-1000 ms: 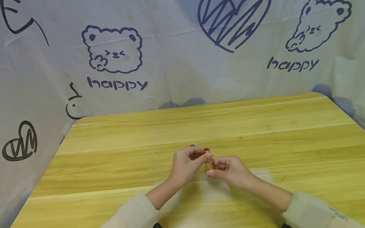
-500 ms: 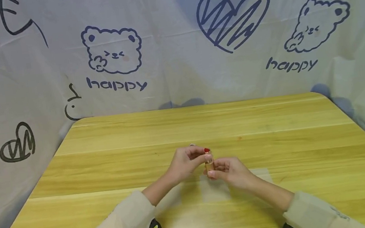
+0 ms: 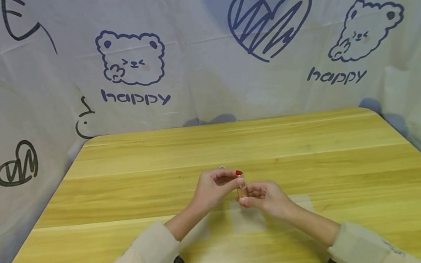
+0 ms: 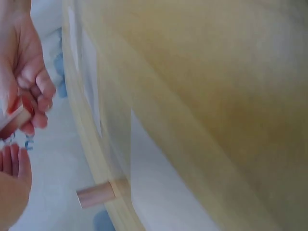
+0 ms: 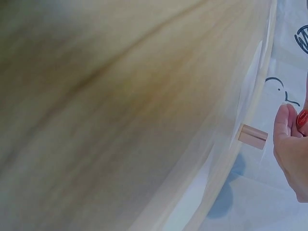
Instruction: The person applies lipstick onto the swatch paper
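An uncapped lipstick point(image 3: 243, 193) stands roughly upright between both hands, above the table. Its slanted red tip shows over the fingertips, and the body is gold. Thumb and fingers of my left hand point(image 3: 211, 189) pinch it near the top, just below the red tip. Lower down, my right hand point(image 3: 270, 197) grips the base between thumb and curled fingers. The red underside of the lipstick point(image 5: 302, 118) shows in the right wrist view. Behind my left hand stands the cap point(image 4: 96, 194), a short pinkish-gold tube, mostly hidden in the head view.
Pale, see-through rectangular sheets point(image 3: 249, 221) lie on the wooden table point(image 3: 119, 160) under and beside the forearms. A white cloth point(image 3: 204, 84) with bear and heart drawings hangs behind the table and along its left side.
The lipstick has turned slightly, so its red tip now shows a slanted side. My right hand has dropped a little. Both hands keep their hold.
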`<state>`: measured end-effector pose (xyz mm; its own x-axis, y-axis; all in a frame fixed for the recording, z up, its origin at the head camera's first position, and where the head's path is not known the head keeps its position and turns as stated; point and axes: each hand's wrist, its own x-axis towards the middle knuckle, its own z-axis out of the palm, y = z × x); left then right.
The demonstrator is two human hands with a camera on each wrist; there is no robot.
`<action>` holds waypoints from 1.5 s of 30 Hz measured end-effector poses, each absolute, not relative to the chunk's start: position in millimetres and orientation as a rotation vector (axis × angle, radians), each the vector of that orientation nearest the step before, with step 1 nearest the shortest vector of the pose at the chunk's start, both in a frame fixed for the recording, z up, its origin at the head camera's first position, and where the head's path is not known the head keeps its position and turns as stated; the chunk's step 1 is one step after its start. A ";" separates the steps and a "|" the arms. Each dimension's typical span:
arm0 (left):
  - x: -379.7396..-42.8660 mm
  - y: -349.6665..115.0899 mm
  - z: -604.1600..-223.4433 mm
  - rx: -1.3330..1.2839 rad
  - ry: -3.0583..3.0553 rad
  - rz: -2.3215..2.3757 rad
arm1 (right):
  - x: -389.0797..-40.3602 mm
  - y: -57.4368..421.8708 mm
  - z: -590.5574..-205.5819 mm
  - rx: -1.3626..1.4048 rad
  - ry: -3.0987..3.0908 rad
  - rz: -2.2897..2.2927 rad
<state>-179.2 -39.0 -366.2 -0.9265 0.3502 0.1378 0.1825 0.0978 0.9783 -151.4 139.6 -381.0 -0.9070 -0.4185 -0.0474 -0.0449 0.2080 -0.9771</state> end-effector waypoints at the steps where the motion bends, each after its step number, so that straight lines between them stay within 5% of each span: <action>1: -177.8 -37.7 -366.5 0.542 2.238 1.980 | -151.3 139.4 -381.0 -0.433 2.191 -1.755; 45: -186.4 -42.2 -360.2 0.660 2.225 1.768 | -151.8 143.5 -379.1 -0.591 2.136 -1.690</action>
<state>-186.4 -42.2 -360.2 -0.8740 0.4753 0.1012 0.2062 0.1740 0.9629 -151.8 143.5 -379.1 -0.8506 -0.5255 -0.0171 -0.1041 0.2002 -0.9742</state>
